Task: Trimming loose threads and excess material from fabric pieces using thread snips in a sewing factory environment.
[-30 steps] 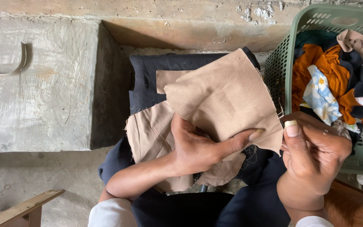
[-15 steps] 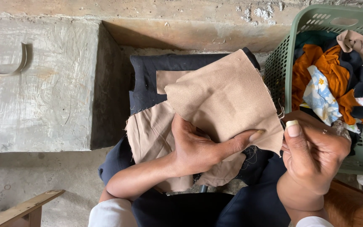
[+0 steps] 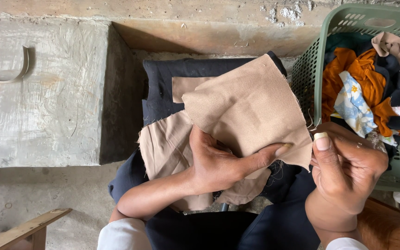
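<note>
Two hands: both at work on a tan fabric piece (image 3: 251, 106) held over the person's lap.
Left hand (image 3: 223, 162): lies under and against the tan fabric piece, thumb stretched out along its lower edge, fingers tucked behind the cloth, clamped on it.
Right hand (image 3: 348, 169): curled into a loose fist just beside the cloth's lower right corner, thumb upright; whether it pinches a thread or the frayed edge cannot be told.
Tan fabric piece: roughly square, tilted, frayed threads at its right edge.
Beneath: more tan scraps (image 3: 167, 143) lie on a dark navy cloth (image 3: 163, 78) across the knees.
Green laundry basket (image 3: 318, 55): just to the right, filled with orange, floral, navy and beige clothes (image 3: 362, 88).
Concrete block (image 3: 42, 92): to the left, well apart from the hands.
Wooden slat (image 3: 24, 229): bottom left corner.
</note>
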